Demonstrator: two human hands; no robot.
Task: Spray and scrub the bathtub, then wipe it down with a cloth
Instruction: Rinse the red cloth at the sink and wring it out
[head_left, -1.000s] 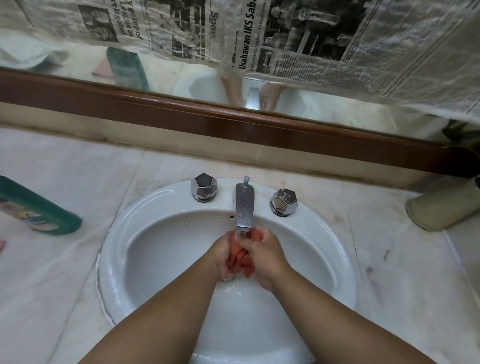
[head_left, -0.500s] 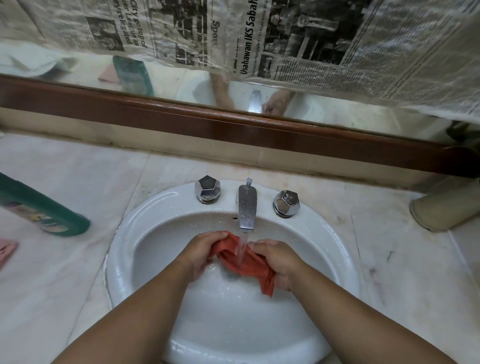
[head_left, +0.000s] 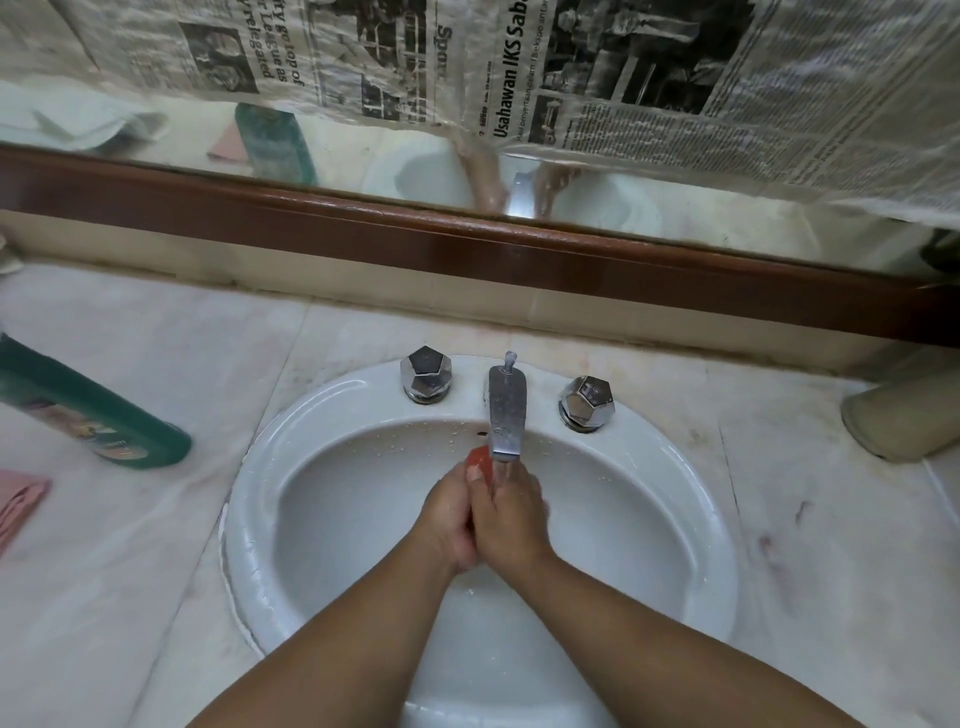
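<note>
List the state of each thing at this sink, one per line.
left hand: grips the red cloth.
right hand: grips the red cloth, pressed against the left hand.
red cloth: bunched up, mostly hidden, under the spout.
spout: wet; a thin stream seems to run.
sink: spattered with drops.
green bottle: lying on its side on the counter.
pink cloth: folded, flat on the counter.

A pale marble counter (head_left: 130, 597) holds a white basin (head_left: 291, 447) below a wood-framed mirror (head_left: 701, 208) papered with newspaper (head_left: 675, 78).
</note>
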